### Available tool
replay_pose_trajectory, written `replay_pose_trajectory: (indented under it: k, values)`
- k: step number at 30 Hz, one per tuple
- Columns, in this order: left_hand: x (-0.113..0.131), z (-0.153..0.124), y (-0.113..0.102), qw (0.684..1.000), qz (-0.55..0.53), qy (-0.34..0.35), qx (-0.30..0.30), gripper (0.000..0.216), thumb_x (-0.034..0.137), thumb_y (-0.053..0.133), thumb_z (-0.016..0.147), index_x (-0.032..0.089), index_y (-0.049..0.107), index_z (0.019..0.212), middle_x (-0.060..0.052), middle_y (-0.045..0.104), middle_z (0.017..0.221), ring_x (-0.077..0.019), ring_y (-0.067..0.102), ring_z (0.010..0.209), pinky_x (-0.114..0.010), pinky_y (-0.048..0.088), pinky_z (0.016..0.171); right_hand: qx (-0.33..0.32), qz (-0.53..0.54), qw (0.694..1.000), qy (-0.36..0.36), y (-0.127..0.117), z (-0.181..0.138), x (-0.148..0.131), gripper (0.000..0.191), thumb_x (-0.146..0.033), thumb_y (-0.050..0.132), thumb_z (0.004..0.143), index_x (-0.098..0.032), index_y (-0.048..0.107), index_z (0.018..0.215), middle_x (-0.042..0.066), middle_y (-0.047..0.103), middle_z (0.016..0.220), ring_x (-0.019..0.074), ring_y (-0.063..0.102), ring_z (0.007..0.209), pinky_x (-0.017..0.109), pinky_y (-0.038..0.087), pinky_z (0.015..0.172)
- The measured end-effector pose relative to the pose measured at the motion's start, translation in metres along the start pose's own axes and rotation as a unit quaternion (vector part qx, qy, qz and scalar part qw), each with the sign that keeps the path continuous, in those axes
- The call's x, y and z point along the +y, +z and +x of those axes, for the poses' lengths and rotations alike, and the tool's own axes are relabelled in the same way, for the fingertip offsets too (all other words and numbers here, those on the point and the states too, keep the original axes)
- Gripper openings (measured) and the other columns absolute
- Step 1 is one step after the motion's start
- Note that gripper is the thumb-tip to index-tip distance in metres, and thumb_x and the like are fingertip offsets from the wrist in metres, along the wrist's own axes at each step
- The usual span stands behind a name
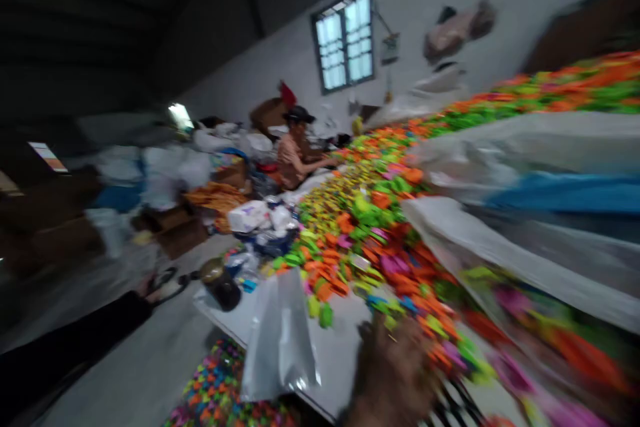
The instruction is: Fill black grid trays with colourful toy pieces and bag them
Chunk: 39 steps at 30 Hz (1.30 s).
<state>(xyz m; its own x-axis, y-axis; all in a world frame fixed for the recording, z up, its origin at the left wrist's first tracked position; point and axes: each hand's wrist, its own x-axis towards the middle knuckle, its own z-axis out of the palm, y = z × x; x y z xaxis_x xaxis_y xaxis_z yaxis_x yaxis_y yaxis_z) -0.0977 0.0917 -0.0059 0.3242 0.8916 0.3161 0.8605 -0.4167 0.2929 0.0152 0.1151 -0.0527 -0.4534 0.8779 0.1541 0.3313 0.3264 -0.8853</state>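
Note:
The view is tilted and smeared by motion. My right hand (395, 373) is low in the middle, at the near edge of a long heap of small orange, green, yellow and pink plastic pieces (370, 233) on a grey table (340, 353); its fingers are blurred. A clear plastic bag (280, 340) stands just left of it. My left arm, in a dark sleeve, reaches in from the lower left. My left hand (149, 288) shows only a little, next to a dark looped thing (167, 280) that I cannot make out.
Near the table's corner stands a dark jar (223, 287), with white bags (255, 215) behind it. Another person in a cap (296, 153) sits at the far end of the heap. White and blue sacks (550, 193) lie at the right. Coloured pieces (220, 383) lie below the table.

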Motion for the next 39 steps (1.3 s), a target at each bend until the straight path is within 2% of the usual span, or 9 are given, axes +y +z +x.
replay_pose_trajectory:
  k: [3, 5, 11, 14, 18, 21, 27, 32, 39]
  values:
    - [-0.017, -0.009, 0.016, 0.996, -0.085, 0.006, -0.005, 0.041, 0.028, 0.028, 0.096, 0.020, 0.048, 0.130, -0.014, 0.048, 0.137, -0.0279, 0.034, 0.134, -0.062, 0.018, 0.110, 0.045, -0.006, 0.993, 0.111, -0.026, -0.054, 0.003, 0.031, -0.056, 0.054, 0.070, -0.028, 0.065, 0.072, 0.009, 0.063, 0.078, 0.0270, 0.062, 0.080, 0.039, 0.049, 0.065]
    - [-0.029, -0.009, 0.032, 0.996, -0.074, 0.012, 0.050, 0.038, 0.026, 0.030, 0.095, 0.022, 0.049, 0.128, -0.010, 0.049, 0.138, -0.0238, 0.036, 0.134, -0.058, 0.018, 0.112, 0.073, 0.028, 0.985, 0.155, -0.034, -0.078, 0.008, 0.030, -0.052, 0.054, 0.072, -0.023, 0.062, 0.067, 0.008, 0.064, 0.085, 0.0237, 0.061, 0.081, 0.036, 0.050, 0.071]
    - [-0.038, -0.008, 0.039, 0.992, -0.062, 0.062, 0.094, 0.036, 0.025, 0.031, 0.096, 0.022, 0.047, 0.129, -0.008, 0.052, 0.135, -0.0190, 0.040, 0.132, -0.051, 0.020, 0.113, 0.153, 0.252, 0.936, 0.192, -0.002, -0.065, 0.033, 0.016, -0.031, 0.042, 0.079, -0.020, 0.054, 0.075, 0.004, 0.056, 0.067, 0.0188, 0.056, 0.066, 0.032, 0.049, 0.062]
    - [-0.036, -0.010, 0.035, 0.993, -0.052, 0.064, 0.090, 0.036, 0.024, 0.031, 0.096, 0.022, 0.048, 0.128, -0.008, 0.051, 0.136, -0.0186, 0.039, 0.132, -0.050, 0.021, 0.113, 0.150, 0.210, 0.954, 0.150, 0.014, -0.051, 0.036, 0.021, -0.023, 0.030, 0.083, -0.020, 0.050, 0.078, 0.005, 0.055, 0.070, 0.0183, 0.056, 0.069, 0.031, 0.049, 0.064]
    - [-0.034, -0.009, 0.035, 0.992, -0.027, 0.076, 0.094, 0.037, 0.027, 0.032, 0.095, 0.021, 0.048, 0.129, -0.010, 0.050, 0.137, -0.0212, 0.037, 0.133, -0.051, 0.020, 0.113, 0.105, 0.072, 0.990, 0.067, 0.016, -0.048, 0.033, 0.003, -0.017, 0.048, 0.073, -0.020, 0.049, 0.072, 0.003, 0.053, 0.074, 0.0169, 0.050, 0.069, 0.029, 0.044, 0.068]
    - [-0.031, -0.010, 0.037, 0.988, -0.007, 0.118, 0.096, 0.042, 0.038, 0.034, 0.094, 0.019, 0.049, 0.129, -0.014, 0.046, 0.140, -0.0266, 0.035, 0.134, -0.053, 0.019, 0.112, 0.073, -0.036, 0.997, 0.017, 0.012, -0.054, 0.034, 0.007, -0.013, 0.048, 0.069, -0.020, 0.048, 0.071, 0.002, 0.051, 0.074, 0.0153, 0.047, 0.068, 0.026, 0.041, 0.065]
    - [-0.020, -0.013, 0.047, 0.983, 0.012, 0.128, 0.133, 0.038, 0.032, 0.037, 0.094, 0.019, 0.054, 0.126, -0.016, 0.045, 0.140, -0.0286, 0.035, 0.134, -0.054, 0.018, 0.111, 0.147, -0.004, 0.988, 0.048, 0.008, -0.065, 0.040, 0.007, -0.017, 0.051, 0.070, -0.020, 0.045, 0.070, -0.002, 0.048, 0.067, 0.0110, 0.042, 0.058, 0.020, 0.034, 0.053]
    - [-0.010, -0.014, 0.052, 0.981, 0.032, 0.119, 0.149, 0.037, 0.029, 0.040, 0.093, 0.017, 0.056, 0.124, -0.018, 0.046, 0.139, -0.0300, 0.037, 0.133, -0.054, 0.020, 0.110, 0.097, -0.077, 0.991, 0.052, 0.001, -0.070, 0.028, 0.003, -0.017, 0.048, 0.072, -0.019, 0.047, 0.071, 0.000, 0.052, 0.070, 0.0131, 0.046, 0.061, 0.023, 0.037, 0.057]
    - [0.002, -0.013, 0.056, 0.980, 0.038, 0.106, 0.167, 0.035, 0.028, 0.044, 0.092, 0.017, 0.057, 0.122, -0.020, 0.050, 0.135, -0.0315, 0.040, 0.130, -0.056, 0.024, 0.108, 0.102, -0.052, 0.989, 0.092, -0.015, -0.079, 0.034, 0.004, -0.020, 0.048, 0.075, -0.020, 0.048, 0.071, -0.001, 0.054, 0.069, 0.0124, 0.048, 0.059, 0.022, 0.038, 0.056]
